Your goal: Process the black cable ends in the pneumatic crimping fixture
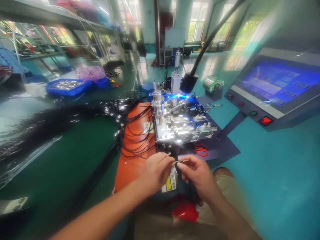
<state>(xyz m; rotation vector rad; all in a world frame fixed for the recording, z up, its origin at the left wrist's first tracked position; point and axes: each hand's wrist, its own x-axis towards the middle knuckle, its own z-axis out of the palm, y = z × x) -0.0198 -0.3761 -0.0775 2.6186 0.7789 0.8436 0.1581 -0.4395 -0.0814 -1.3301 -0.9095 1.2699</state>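
Between my two hands runs a thin dark cable [178, 161], its end showing small coloured wire tips at the right. My left hand [158, 170] pinches the cable on its left side. From the right, the thumb and fingers of my right hand [196, 171] close around the cable near its end. Just beyond both hands stands a metal bench machine [178, 126] with blue air tubes. Several black cables [137, 143] lie over the orange machine cover [122, 173] to the left of my hands. The fingertips partly hide the cable.
Red-handled scissors [201, 150] lie right of the machine. A solder wire spool [213, 84] stands behind, and a control screen [280, 83] at right. Long bundles of black cable [62, 116] cover the green table [75, 156]. A blue tray [68, 87] holds small metal parts.
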